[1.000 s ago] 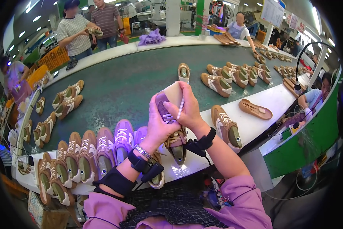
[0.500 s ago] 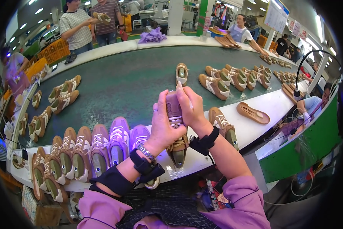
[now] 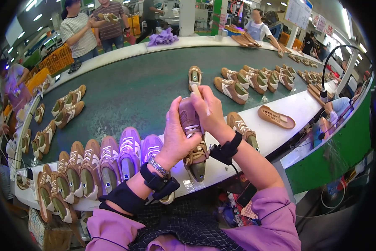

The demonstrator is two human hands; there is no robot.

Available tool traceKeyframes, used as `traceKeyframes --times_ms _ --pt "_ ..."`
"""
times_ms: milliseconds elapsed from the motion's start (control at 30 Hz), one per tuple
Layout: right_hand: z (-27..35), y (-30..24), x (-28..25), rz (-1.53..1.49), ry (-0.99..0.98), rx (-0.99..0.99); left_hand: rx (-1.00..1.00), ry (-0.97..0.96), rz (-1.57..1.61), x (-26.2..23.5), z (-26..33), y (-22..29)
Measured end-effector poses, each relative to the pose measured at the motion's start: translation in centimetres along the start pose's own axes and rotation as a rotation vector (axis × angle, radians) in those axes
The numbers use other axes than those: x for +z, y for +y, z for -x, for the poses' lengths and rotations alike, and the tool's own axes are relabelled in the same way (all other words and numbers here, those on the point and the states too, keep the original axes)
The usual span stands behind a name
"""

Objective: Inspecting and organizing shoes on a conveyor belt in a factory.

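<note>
At far left we see a row of tan-and-white lace-up sneakers (image 3: pixel 77 171) lined up on the white edge of the table (image 3: pixel 280 134), the nearest ones lit purple. Our left hand (image 3: pixel 177 136) is wrapped around the side of a brown suede sneaker with white laces (image 3: pixel 192 129), held up above the table edge, toe pointing away. Our right hand (image 3: pixel 211 113) grips its other side while pinching a thin pale stick (image 3: pixel 198 93) against the toe. Further right, a tan sole-up shoe (image 3: pixel 275 117) lies on the table's white edge, well apart.
</note>
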State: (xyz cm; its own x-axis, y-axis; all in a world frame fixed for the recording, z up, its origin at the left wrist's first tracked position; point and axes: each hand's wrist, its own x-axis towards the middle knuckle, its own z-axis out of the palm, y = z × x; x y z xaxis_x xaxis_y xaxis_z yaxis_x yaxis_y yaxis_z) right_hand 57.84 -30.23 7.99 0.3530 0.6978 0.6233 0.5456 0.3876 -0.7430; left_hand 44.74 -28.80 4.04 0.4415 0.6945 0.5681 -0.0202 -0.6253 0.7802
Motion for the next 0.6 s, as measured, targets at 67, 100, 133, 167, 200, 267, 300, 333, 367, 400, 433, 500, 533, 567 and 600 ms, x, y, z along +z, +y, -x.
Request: traceKeyframes --times_ms 67,100,133,167,200,267,300,333,367,400,433,500,533,567,600 --pt "-0.1 -0.3 0.0 0.038 0.009 -0.069 0.020 0.018 0.005 0.3 0.1 0.3" --pt "-0.2 -0.3 -0.1 0.073 0.012 -0.143 0.018 0.010 0.006 0.3 0.1 0.6" --pt "-0.3 -0.3 -0.3 0.075 0.018 -0.136 0.018 0.003 -0.027 0.3 0.1 0.8" --pt "-0.4 -0.2 -0.6 0.070 -0.045 -0.100 0.017 0.001 -0.063 0.3 0.1 1.0" --pt "-0.6 -0.2 -0.8 0.064 -0.108 -0.063 0.015 -0.003 -0.064 0.3 0.0 1.1" --pt "-1.0 -0.3 -1.1 0.067 -0.112 -0.036 0.077 -0.008 -0.122 0.3 0.0 1.1" --pt "-1.1 -0.2 -1.0 0.072 -0.118 -0.013 0.071 -0.014 -0.125 0.2 0.1 1.1" --pt "-1.2 0.0 -0.9 0.068 -0.116 -0.005 0.045 -0.014 -0.096 0.2 0.2 1.1" --pt "-1.3 0.1 -0.8 0.071 -0.123 0.033 0.020 -0.012 -0.065 0.3 0.3 1.0" --pt "-1.4 0.2 -0.7 0.074 -0.130 0.069 0.017 -0.017 -0.067 0.3 0.4 0.9" --pt "-1.5 0.5 -0.5 0.096 -0.130 0.094 0.013 -0.010 -0.063 0.3 0.5 0.6" --pt "-1.7 0.8 -0.2 0.102 -0.145 0.134 0.031 0.001 -0.060 0.4 0.1 0.2" --pt "-1.9 1.1 -0.1 0.107 -0.166 0.179 0.027 -0.001 -0.056 0.4 0.2 -0.3" --pt "-2.0 1.6 -0.1 0.085 -0.170 0.211 0.023 -0.005 -0.053 0.3 0.2 -0.3" --pt "-2.2 2.2 -0.4 0.088 -0.155 0.208 0.035 -0.015 -0.050 0.3 0.2 0.1"
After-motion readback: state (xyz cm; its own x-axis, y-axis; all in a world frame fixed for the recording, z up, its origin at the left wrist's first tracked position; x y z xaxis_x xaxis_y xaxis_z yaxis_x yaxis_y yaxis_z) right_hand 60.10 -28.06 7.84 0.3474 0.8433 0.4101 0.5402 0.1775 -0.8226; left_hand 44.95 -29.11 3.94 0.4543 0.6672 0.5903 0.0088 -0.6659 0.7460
